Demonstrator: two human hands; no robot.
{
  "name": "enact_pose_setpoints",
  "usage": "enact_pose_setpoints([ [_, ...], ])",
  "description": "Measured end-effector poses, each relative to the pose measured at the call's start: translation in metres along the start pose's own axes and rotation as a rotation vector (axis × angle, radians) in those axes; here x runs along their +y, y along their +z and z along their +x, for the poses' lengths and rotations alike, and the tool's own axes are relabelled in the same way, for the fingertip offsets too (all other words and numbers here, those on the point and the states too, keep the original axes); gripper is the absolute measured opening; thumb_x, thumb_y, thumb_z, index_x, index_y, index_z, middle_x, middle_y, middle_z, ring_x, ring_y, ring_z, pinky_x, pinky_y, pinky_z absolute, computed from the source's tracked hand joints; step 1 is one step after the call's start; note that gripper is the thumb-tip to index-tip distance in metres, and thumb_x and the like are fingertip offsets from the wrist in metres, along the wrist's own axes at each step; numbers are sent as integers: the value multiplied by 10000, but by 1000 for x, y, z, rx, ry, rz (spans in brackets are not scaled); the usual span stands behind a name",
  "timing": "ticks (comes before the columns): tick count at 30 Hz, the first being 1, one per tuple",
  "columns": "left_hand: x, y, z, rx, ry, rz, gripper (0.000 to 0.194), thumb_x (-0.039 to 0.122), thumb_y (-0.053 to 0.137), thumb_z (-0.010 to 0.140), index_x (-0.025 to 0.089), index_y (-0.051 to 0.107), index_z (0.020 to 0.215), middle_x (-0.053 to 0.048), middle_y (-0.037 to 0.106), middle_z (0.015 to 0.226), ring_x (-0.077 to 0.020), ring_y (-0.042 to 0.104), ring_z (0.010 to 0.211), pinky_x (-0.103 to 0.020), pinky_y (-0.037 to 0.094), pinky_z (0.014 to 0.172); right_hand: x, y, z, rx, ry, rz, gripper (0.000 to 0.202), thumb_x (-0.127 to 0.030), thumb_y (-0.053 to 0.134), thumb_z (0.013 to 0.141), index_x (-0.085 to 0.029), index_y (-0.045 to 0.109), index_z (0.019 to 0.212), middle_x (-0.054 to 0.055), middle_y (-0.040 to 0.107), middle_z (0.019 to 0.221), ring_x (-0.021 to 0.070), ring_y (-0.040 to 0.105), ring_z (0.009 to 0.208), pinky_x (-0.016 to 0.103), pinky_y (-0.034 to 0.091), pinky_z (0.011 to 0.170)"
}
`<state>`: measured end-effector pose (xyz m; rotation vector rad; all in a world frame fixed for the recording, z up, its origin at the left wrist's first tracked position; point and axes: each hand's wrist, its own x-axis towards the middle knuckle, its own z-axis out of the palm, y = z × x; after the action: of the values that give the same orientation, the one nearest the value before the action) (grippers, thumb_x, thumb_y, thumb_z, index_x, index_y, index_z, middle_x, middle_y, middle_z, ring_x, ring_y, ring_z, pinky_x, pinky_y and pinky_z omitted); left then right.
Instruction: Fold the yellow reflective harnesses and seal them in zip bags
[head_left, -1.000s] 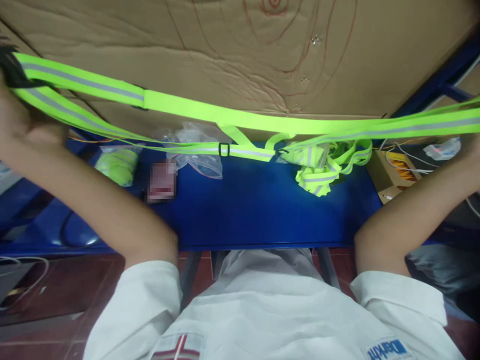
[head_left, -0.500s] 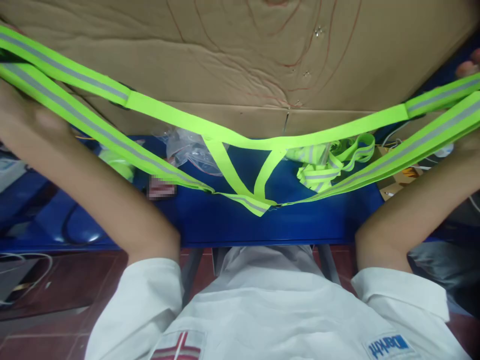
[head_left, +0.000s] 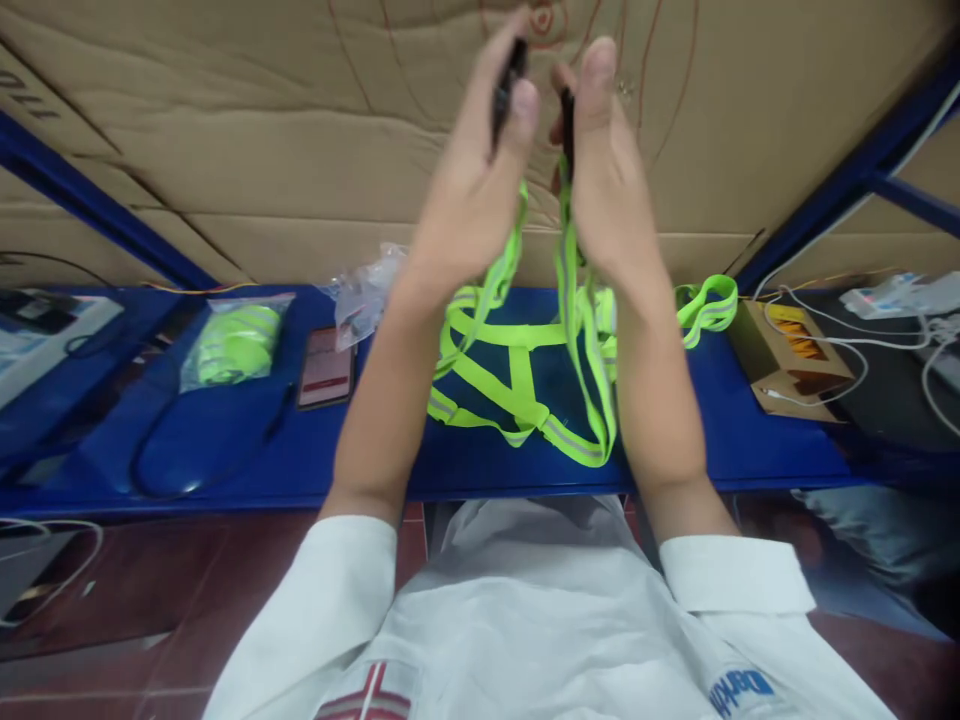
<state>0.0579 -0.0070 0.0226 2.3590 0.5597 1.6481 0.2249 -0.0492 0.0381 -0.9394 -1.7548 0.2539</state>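
A neon-yellow reflective harness [head_left: 522,372] with grey stripes hangs in slack loops, its lower straps over the blue table. My left hand [head_left: 476,170] is closed on one side of it, a black piece [head_left: 508,85] showing between thumb and fingers. Close beside it, my right hand [head_left: 604,180] grips the other side, where another black piece [head_left: 568,130] shows under the thumb. Both hands are raised in front of the cardboard, a small gap between them. Motion blur hides the exact shape of the black pieces.
Bagged neon straps [head_left: 236,340], a phone [head_left: 327,368] and a clear plastic bag [head_left: 367,295] lie on the blue table [head_left: 480,470]. More neon straps [head_left: 709,305] lie behind my right forearm. At right stands an open cardboard box [head_left: 787,350] among white cables. Cardboard [head_left: 225,120] lines the back.
Both hands have come from far apart at the sides to close together in the middle. The harness, stretched wide before, now hangs slack and lower.
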Motion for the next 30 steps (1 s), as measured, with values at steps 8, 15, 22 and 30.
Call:
enact_pose_setpoints([
  [8,49,25,-6,-38,-196,26,529,573,297,1095,426,428,1585,105,351,1729,-172,213,1679,-419,280,1395,3,6,3,173,-100,-64,455,-394,305,1088,-423,598,1435,-18,629,1486,191,446,1550,398,322,1353],
  [15,49,3,-14,-188,-106,424,796,505,510,1016,230,256,1717,-158,537,1437,-330,500,1329,-504,368,1275,2,-27,-4,151,-174,211,110,-271,651,991,-282,677,1097,19,776,1201,210,727,1138,383,609,1060],
  [22,40,2,-16,-166,-191,453,872,619,579,960,270,295,1707,-124,507,1476,-363,418,1377,-536,291,1288,0,-26,-7,123,-133,90,152,-209,685,944,-244,687,1092,14,787,1154,191,727,1067,357,593,1034],
  [30,49,14,-19,-171,-219,404,791,558,600,947,349,366,1673,-98,479,1545,-407,405,1423,-572,266,1295,-22,-7,-20,87,-163,-39,262,-255,315,1096,-346,550,1167,0,705,1301,150,653,1264,335,509,1154],
])
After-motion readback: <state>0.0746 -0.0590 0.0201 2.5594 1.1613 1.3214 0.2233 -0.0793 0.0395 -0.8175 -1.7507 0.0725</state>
